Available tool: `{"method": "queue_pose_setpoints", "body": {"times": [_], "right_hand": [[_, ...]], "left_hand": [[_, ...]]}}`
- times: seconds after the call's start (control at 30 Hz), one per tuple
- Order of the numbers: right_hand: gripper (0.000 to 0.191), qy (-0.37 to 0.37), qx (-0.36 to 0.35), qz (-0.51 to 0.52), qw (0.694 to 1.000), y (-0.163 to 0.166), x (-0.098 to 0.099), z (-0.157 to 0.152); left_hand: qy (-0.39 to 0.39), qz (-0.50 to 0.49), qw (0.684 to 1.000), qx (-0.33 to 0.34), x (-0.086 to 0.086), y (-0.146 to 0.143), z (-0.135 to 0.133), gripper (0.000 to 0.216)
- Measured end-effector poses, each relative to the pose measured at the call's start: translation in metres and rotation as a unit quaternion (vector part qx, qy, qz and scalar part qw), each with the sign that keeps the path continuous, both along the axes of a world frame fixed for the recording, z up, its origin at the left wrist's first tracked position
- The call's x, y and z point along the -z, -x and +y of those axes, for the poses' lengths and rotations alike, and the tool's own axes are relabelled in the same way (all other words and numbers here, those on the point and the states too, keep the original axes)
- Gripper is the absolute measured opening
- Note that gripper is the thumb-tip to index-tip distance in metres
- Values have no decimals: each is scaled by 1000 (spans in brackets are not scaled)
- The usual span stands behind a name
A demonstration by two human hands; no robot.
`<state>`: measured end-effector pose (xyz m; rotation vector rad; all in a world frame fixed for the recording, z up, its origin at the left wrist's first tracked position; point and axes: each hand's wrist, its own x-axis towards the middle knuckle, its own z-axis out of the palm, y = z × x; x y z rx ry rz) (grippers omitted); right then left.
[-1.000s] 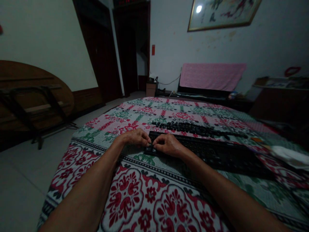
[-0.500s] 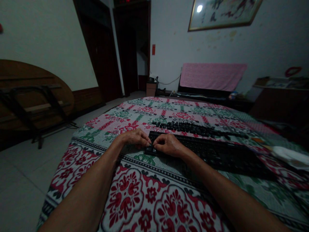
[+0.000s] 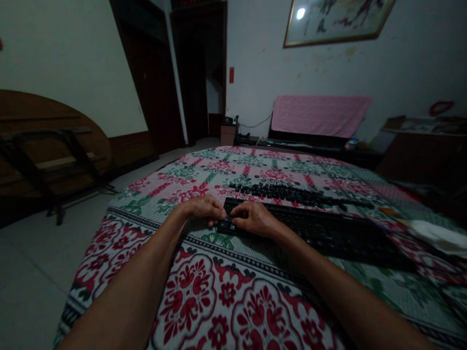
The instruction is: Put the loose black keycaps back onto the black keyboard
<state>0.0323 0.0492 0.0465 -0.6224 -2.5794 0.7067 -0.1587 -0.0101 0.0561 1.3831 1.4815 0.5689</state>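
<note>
A black keyboard (image 3: 350,238) lies on the flowered cloth, its left end between my hands. My left hand (image 3: 206,208) is at that left end, thumb and fingers pinched together over the edge. Just across from it, my right hand (image 3: 253,218) rests over the keyboard's left part with thumb and forefinger curled towards each other. Whatever either pinch holds is too small and dark to make out. Behind the keyboard runs a long scatter of loose black keycaps (image 3: 292,194).
The patterned tablecloth (image 3: 219,291) covers the table. To the right are a white crumpled item (image 3: 438,236) and a small orange piece (image 3: 388,211). A folded round table (image 3: 47,121) leans at the left wall. A pink cloth (image 3: 321,115) hangs at the back.
My left fingertips have drawn slightly left and up, a little apart from the right ones. My right hand stays almost in place over the keyboard.
</note>
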Motion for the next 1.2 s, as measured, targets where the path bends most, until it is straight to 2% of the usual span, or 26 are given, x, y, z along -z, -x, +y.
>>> {"method": "queue_pose_setpoints", "body": {"times": [0.17,0.4,0.57,0.93,1.03,1.2], "right_hand": [[21,-43,-8,-2,999,-1,-1,0],[20,-37,-13,-16,999,0,0,1],[21,-15,-13,-31,999,2,-1,1],[19,-53,9,-10,998,3,4,0],[18,-63,20,7,998,4,8,1],[17,-69,27,3,997,8,9,1]], "left_hand": [[-11,6,1000,-27,2,-3,1,23],[-25,6,999,-39,10,0,5,23],[-27,23,999,-34,9,-1,5,21],[-22,14,999,-46,11,-5,4,22],[-20,35,997,-68,9,-8,4,18],[-12,71,995,-65,6,-12,6,13]]}}
